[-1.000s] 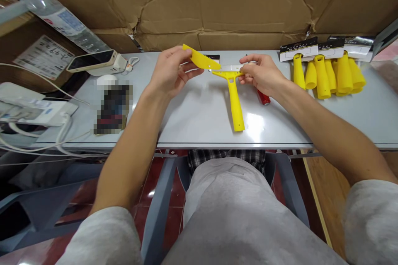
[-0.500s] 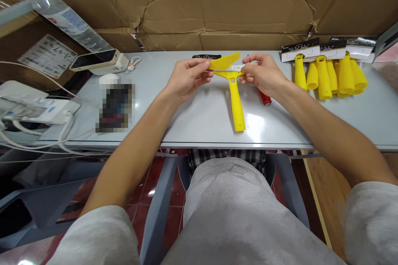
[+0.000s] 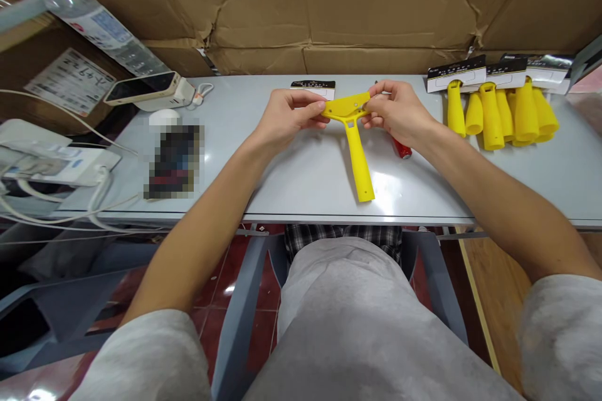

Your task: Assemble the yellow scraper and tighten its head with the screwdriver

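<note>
A yellow plastic scraper (image 3: pixel 359 163) is held above the grey table, its broad head away from me and its handle toward me. On its head lies a yellow cover plate (image 3: pixel 347 104) with small holes, almost in line with the head. My left hand (image 3: pixel 292 115) pinches the left end of the head and plate between thumb and fingers. At the right end, my right hand (image 3: pixel 397 110) is closed on the scraper, fingertips partly hidden. Below that hand, a red-handled tool (image 3: pixel 401 148) lies mostly covered. Behind my left hand rests a black-and-white card (image 3: pixel 312 88).
Several yellow handles (image 3: pixel 492 116) with black-and-white cards lie on the right. To the left are a phone (image 3: pixel 143 88), a power strip (image 3: pixel 89 166) with cables, and a pixelated item (image 3: pixel 174 163). A plastic bottle (image 3: pixel 103 28) leans at the back left; cardboard (image 3: pixel 329 12) stands behind the table.
The yellow cover plate has gone from tilted above the scraper's head to lying down over it. The pale metal strip that showed beneath it is now covered. Both hands stay at the ends.
</note>
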Motion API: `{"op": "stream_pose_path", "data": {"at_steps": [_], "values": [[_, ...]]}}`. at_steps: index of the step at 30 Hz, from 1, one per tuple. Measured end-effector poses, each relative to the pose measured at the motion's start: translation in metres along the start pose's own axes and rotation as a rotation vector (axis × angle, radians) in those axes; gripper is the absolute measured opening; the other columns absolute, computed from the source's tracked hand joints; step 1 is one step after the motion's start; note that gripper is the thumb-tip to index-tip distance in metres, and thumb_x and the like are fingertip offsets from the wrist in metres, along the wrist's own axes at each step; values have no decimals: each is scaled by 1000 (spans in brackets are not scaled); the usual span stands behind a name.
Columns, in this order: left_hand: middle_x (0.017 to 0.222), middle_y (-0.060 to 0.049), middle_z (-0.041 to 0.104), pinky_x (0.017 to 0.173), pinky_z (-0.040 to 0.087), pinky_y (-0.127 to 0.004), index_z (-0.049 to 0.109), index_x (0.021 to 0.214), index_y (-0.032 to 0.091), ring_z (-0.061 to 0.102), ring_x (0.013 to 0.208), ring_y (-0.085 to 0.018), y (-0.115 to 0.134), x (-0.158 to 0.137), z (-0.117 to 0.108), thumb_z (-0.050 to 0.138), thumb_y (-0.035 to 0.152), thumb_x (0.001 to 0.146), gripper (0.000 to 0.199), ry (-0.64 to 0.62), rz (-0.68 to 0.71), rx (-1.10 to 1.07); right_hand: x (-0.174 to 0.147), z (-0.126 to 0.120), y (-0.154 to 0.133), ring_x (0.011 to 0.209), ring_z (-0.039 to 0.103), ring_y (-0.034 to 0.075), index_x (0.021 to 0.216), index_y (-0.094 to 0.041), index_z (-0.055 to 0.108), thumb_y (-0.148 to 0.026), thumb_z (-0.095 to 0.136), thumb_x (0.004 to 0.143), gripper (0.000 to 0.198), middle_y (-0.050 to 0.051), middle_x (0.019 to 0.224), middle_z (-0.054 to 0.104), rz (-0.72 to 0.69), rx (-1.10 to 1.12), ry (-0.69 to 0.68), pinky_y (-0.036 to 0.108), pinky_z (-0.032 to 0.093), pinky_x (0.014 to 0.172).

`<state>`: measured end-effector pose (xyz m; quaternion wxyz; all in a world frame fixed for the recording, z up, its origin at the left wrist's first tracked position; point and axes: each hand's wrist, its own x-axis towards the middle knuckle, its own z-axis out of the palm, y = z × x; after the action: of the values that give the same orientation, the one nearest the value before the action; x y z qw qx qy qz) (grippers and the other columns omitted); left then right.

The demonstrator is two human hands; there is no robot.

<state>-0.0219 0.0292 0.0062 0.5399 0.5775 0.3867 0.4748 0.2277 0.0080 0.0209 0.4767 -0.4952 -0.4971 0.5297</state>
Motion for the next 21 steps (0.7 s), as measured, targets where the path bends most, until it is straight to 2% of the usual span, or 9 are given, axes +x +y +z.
{"op": "stream_pose_path", "data": {"at_steps": [4, 8, 12, 16, 21], "values": [[101, -8, 88, 76, 73, -30, 91, 101, 18, 85, 83, -18, -4, 1, -3, 98, 16, 88, 15, -11, 38, 28, -2, 1, -2, 72, 70, 10, 107, -23, 52, -12, 80, 89, 35, 2, 93, 70, 10, -5, -4, 24, 67, 69], [100, -9, 87, 79, 73, -29, 91, 97, 15, 84, 84, -17, -6, 2, -1, 93, 11, 90, 8, -1, -5, 22, -5, 1, -5, 76, 72, 12, 108, -23, 54, -15, 85, 89, 37, 3, 96, 70, 17, -16, -6, 26, 71, 73], [100, -11, 86, 88, 72, -29, 92, 95, 12, 83, 84, -15, -4, 2, 0, 97, 10, 87, 10, 10, -51, 6, -6, 0, -8, 77, 73, 14, 108, -23, 57, -13, 86, 88, 36, 4, 96, 71, 47, -15, -9, 29, 72, 76], [97, -10, 86, 92, 72, -31, 92, 95, 13, 82, 82, -15, -3, 1, 0, 101, 12, 85, 13, -10, -82, 24, -7, -1, -10, 77, 74, 13, 108, -21, 60, -13, 83, 91, 30, 5, 96, 72, 59, 15, -15, 30, 73, 82], [98, -10, 86, 91, 71, -32, 92, 97, 14, 79, 80, -15, -7, 1, 2, 98, 16, 91, 9, 32, -35, 58, -7, 0, -11, 75, 72, 12, 108, -20, 62, -11, 72, 97, 18, 6, 94, 72, 72, 63, 1, 27, 73, 81]]}}
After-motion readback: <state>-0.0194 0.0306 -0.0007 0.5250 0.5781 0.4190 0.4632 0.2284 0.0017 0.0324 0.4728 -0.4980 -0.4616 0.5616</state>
